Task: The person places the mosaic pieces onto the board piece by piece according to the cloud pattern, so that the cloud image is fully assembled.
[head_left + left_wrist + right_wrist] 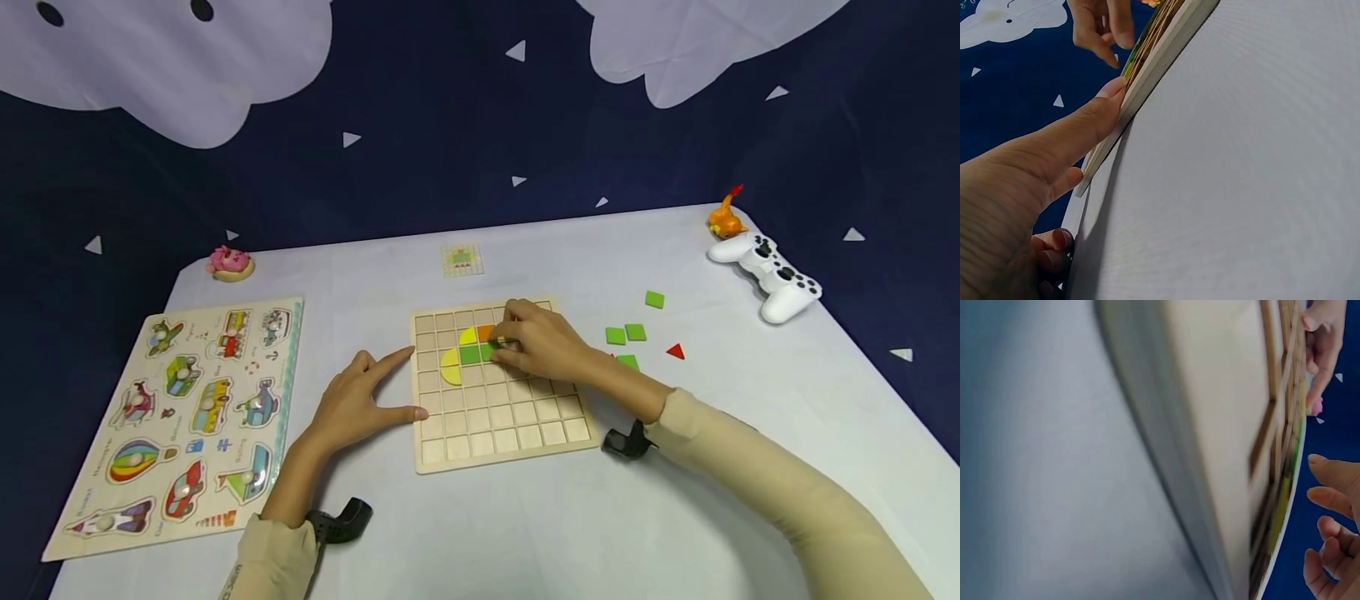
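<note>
Left hand (356,408) lies flat with index finger and thumb spread straight, while right hand (542,343) reaches forward, fingers curled downward.

Even soft light, faint shadows; right wrist view heavily blurred

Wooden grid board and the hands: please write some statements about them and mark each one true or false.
1. The left hand touches the left edge of the wooden grid board. True.
2. The right hand rests over the coloured pieces in the board's upper rows. True.
3. The game controller lies on the board. False: it lies at the far right of the table.
4. The loose green squares lie left of the board. False: they lie to its right.
5. The vehicle puzzle lies left of the board. True.
</note>
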A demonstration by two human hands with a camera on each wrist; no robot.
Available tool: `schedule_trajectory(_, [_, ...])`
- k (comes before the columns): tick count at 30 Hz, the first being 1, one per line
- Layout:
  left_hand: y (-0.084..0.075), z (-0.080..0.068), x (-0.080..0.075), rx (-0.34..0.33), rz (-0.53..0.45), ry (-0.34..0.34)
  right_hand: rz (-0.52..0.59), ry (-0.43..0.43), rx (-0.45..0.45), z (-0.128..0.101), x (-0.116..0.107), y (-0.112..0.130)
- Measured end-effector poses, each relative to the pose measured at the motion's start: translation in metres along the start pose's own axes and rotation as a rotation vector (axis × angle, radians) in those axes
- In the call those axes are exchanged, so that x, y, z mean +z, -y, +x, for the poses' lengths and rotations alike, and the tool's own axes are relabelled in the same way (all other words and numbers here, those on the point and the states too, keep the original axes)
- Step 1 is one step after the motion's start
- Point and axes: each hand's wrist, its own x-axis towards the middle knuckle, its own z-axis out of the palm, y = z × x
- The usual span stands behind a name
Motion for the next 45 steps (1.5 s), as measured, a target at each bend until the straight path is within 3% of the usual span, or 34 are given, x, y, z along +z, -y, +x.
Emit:
schedule_trajectory(4, [0.002,-0.001,0.001,-0.011,0.001,0.003,0.013,-0.063,0.014,-0.008,-0.009,-0.007])
schedule_trajectory(9, [0.005,-0.003,0.0,-0.018,0.013,0.003,0.028,-0.086,0.124,-0.023,-0.025,-0.033])
schedule_trajectory(18, [0.007,-0.003,-0.004,-0.023,0.02,-0.002,-0.009,-0.049,0.326,-0.054,-0.048,-0.097])
schedule_trajectory(27, [0.006,-0.002,-0.003,-0.025,0.014,0.002,-0.062,-0.015,0.506,-0.082,-0.078,-0.141])
schedule_trajectory(36, [0.003,0.0,-0.002,-0.019,0.01,0.008,-0.07,0.032,0.579,-0.099,-0.09,-0.16])
schedule_trajectory(45, [0.001,0.001,0.0,-0.011,0.003,0.011,-0.116,0.025,0.521,-0.104,-0.088,-0.162])
